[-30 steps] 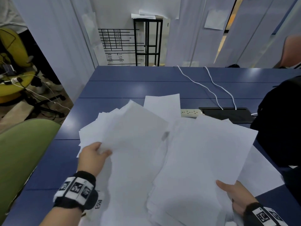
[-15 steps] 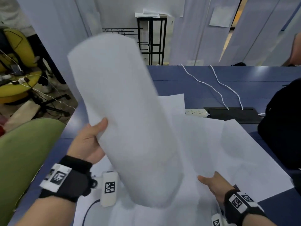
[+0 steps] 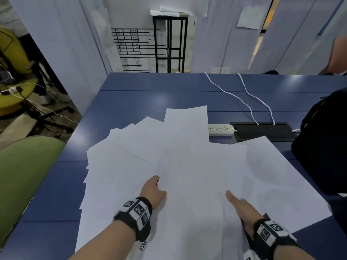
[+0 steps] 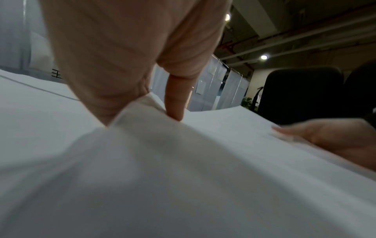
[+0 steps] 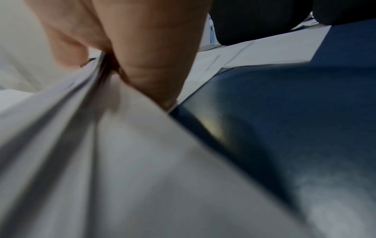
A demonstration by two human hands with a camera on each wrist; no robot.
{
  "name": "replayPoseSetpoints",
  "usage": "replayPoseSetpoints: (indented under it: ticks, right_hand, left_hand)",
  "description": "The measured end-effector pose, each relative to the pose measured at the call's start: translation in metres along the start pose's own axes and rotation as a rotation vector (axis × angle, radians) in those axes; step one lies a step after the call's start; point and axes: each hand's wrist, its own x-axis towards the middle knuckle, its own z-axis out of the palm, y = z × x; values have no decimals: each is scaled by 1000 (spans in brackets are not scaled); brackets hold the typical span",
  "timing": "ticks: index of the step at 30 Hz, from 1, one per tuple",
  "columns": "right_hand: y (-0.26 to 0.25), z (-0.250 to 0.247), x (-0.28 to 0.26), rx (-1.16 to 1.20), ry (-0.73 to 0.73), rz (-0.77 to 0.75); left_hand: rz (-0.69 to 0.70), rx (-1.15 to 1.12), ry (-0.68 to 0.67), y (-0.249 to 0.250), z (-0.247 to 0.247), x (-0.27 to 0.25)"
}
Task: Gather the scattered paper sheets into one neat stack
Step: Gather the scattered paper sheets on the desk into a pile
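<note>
Many white paper sheets lie fanned and overlapping on the blue table. My left hand is at the left edge of the top middle sheet, fingers tucked under it. In the left wrist view one finger presses down where the sheet folds up into the hand. My right hand lies at the pile's near right, thumb on top. In the right wrist view this hand pinches a bundle of sheets that rises off the table.
A white power strip and a black cable hatch sit just behind the sheets, with two white cables running to the far edge. A black bag stands at the right. A green chair is at the left.
Half a second ago my left hand held a curled sheet high in the air; that sheet now lies flat on the middle of the pile. My right hand stayed at the near right edge.
</note>
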Motion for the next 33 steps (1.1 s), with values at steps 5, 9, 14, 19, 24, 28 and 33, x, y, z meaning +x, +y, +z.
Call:
replayPoseSetpoints:
  ticks: [5,9,14,19,24,28,33]
  right_hand:
    - [0,-3,4,-44,4,-8]
    - [8,-6,8,-138,-46,-73]
    - [13,-11,13,-143,-52,-65]
    - [11,-13,15,-164,-44,-10]
    - [12,-13,15,-225,-1,-1]
    - [16,-12,13,-250,48,-48]
    - [22,-8,6,-286,106,-119]
  left_hand:
    - [8,-129,145,8,30,-8]
    - [62,-132,108,18,49,-15]
    - [20,49,159,14,36,-12]
    - [-301,67,381,-22,-26,-15]
    - [-427,92,367,-55,-51,-31]
    - [-406,92,310,-59,-51,-38]
    - [-417,-98,296,-59,-57,-39]
